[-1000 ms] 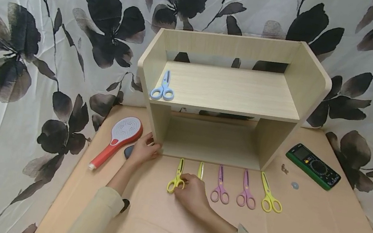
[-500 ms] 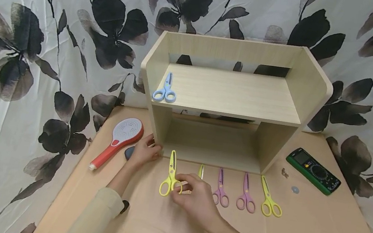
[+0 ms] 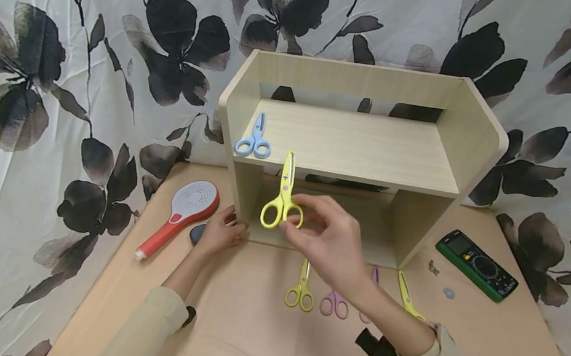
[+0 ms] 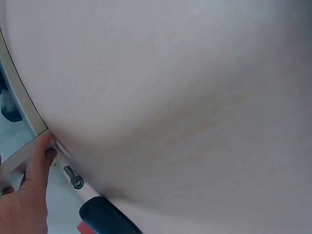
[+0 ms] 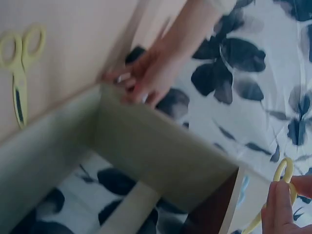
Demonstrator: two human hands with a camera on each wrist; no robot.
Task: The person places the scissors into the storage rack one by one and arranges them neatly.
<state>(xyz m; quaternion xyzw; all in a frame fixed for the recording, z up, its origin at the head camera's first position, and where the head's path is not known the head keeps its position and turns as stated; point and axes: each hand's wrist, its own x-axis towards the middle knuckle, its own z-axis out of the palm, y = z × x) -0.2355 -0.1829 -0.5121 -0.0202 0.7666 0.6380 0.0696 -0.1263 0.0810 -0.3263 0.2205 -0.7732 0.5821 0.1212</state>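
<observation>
In the head view, the right hand (image 3: 331,241) pinches the yellow scissors (image 3: 284,195) by one handle loop, fingers closed on it, blades pointing up; they are seen before the lower compartment of the wooden shelf (image 3: 358,146), tip overlapping the upper board's front edge. The left hand (image 3: 220,233) grips the shelf's lower left front corner. Blue scissors (image 3: 256,136) lie on the upper board's left end. On the worktop (image 3: 249,334) in front lie a second yellow pair (image 3: 302,283) and a purple pair (image 3: 335,298); the right forearm partly covers another purple pair (image 3: 375,274) and a third yellow pair (image 3: 405,293). A green-edged multimeter (image 3: 476,264) lies right of the shelf, a red-and-white paddle (image 3: 179,217) left. The left wrist view shows the left fingers around the panel's edge, near a dark rounded object (image 4: 108,215). In the right wrist view, the right fingers hold the yellow loop; the blades are mostly out of sight.
</observation>
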